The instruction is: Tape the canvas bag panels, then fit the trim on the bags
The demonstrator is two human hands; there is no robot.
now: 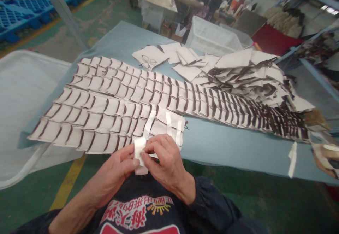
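Note:
Close to my body, at the table's near edge, my left hand [123, 163] grips the side of a small white strip-like piece [140, 149] between thumb and fingers. From the other side my right hand [165, 158] pinches the same piece with thumb and forefinger. Just beyond my hands lie several narrow white strips [169, 122] on a pale fabric panel. Overlapping cream pieces with dark brown edges [100, 119] spread in rows to the left. A longer band of such pieces [201, 101] runs off to the right.
A blue cloth covers the table [222, 142]. Loose cream pieces [246, 75] with dark strips are heaped at the back right, before a clear plastic bin [212, 36]. One white strip [292, 159] hangs over the right front edge. A white tub [31, 71] stands left.

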